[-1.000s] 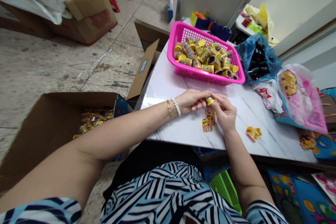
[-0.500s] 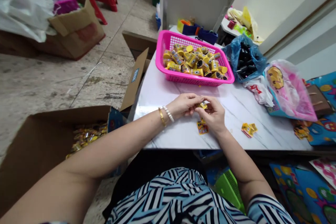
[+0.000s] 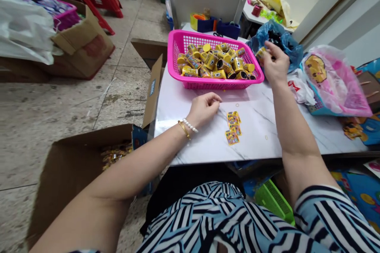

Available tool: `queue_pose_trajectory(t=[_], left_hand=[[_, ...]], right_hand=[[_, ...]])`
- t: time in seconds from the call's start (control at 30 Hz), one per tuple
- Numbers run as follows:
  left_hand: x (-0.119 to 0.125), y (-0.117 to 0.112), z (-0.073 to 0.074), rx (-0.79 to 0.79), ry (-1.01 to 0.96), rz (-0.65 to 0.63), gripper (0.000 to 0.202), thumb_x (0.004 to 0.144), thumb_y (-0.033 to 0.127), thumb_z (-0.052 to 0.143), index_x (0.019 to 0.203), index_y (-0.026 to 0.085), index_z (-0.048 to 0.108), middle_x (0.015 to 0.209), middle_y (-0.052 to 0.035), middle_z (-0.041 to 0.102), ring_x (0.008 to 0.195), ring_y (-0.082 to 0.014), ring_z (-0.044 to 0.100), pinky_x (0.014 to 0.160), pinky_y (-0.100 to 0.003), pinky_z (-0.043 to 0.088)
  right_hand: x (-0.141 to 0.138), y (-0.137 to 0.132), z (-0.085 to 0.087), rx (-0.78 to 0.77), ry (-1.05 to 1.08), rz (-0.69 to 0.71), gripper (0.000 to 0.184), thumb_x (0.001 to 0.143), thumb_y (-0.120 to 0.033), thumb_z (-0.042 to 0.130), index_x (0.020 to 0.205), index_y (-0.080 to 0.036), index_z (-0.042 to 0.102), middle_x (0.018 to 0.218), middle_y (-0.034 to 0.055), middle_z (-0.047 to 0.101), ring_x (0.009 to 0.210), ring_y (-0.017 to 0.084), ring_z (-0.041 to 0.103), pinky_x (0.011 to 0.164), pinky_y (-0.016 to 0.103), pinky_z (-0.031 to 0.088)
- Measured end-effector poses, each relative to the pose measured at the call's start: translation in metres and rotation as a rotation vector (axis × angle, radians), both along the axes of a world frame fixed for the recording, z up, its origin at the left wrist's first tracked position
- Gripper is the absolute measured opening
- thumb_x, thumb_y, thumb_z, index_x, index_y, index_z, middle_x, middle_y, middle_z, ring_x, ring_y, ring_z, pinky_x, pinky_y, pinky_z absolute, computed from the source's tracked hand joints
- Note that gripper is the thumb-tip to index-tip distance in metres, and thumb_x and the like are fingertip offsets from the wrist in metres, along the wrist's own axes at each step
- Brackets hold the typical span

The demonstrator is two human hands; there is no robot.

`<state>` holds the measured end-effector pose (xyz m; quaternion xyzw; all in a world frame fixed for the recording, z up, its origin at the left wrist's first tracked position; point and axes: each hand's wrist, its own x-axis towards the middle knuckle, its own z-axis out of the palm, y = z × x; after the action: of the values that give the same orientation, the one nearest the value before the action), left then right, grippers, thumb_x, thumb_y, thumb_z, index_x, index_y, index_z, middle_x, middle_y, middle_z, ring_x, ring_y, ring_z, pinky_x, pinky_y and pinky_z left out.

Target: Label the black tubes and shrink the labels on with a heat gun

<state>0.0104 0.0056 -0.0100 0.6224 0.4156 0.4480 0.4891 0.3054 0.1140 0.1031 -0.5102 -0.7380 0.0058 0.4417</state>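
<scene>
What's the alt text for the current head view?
A person's right hand holds a small yellow item near a blue plastic bag, while the curled left hand is at a white marbled table. Beyond the left hand stands a pink basket of small yellow containers; yellow printed pieces lie nearby.

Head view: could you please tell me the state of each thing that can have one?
Pink basket: upright, filled with yellow tubs.
Yellow packets: lying on the table, overlapping.
Right hand: closed on a small yellow item.
Left hand: fingers curled; holding unclear.
Blue bag: open, black items inside.
Brown cardboard box: open, partly filled.
</scene>
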Motion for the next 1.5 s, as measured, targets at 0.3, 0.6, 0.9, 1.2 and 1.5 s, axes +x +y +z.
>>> queue_pose_trajectory(t=[0.3,0.6,0.9,1.2,1.5], left_hand=[[0.03,-0.017,-0.011,0.516,0.538,-0.224,0.009,0.093,0.027,0.077,0.093,0.022,0.085,0.09,-0.0071,0.07,0.087,-0.0234,0.063,0.08,-0.036,0.048],[0.038,-0.023,-0.005,0.544,0.678,-0.232,0.017,0.099,0.017,0.061,0.091,0.012,0.075,0.098,-0.0131,0.07,0.091,-0.0254,0.065,0.087,-0.039,0.05],[0.006,-0.047,0.003,0.578,0.33,-0.653,0.016,0.089,0.032,0.081,0.103,0.024,0.079,0.099,-0.0042,0.074,0.088,-0.0189,0.068,0.073,-0.027,0.046],[0.021,-0.058,-0.007,0.603,0.421,-0.624,0.012,0.099,0.019,0.063,0.094,0.018,0.074,0.096,-0.0066,0.074,0.083,-0.0175,0.067,0.073,-0.026,0.05],[0.002,-0.048,0.011,0.901,0.133,-0.041,0.02,0.107,0.033,0.063,0.103,0.026,0.081,0.08,-0.0037,0.071,0.072,-0.0143,0.063,0.067,-0.025,0.05]], right_hand=[[-0.054,-0.128,-0.002,-0.068,-0.065,0.041,0.028,0.101,-0.047,0.069,0.113,-0.025,0.082,0.111,0.005,0.083,0.106,0.023,0.079,0.102,0.042,0.062],[-0.038,-0.191,-0.054,-0.243,-0.014,-0.096,0.022,0.099,-0.041,0.07,0.104,-0.025,0.084,0.103,0.0054,0.084,0.098,0.022,0.079,0.097,0.038,0.061],[-0.059,-0.273,-0.073,-0.274,-0.225,-0.007,0.023,0.096,-0.031,0.073,0.117,-0.031,0.083,0.1,0.0075,0.078,0.092,0.023,0.073,0.083,0.041,0.061],[-0.036,-0.292,-0.076,-0.271,0.071,-0.214,0.014,0.098,-0.034,0.072,0.102,-0.027,0.084,0.099,0.0056,0.082,0.091,0.023,0.076,0.087,0.041,0.06],[-0.073,-0.214,-0.062,-0.92,0.669,0.171,0.055,0.084,-0.07,0.078,0.094,-0.017,0.084,0.084,0.0078,0.079,0.069,0.015,0.069,0.063,0.028,0.056]])
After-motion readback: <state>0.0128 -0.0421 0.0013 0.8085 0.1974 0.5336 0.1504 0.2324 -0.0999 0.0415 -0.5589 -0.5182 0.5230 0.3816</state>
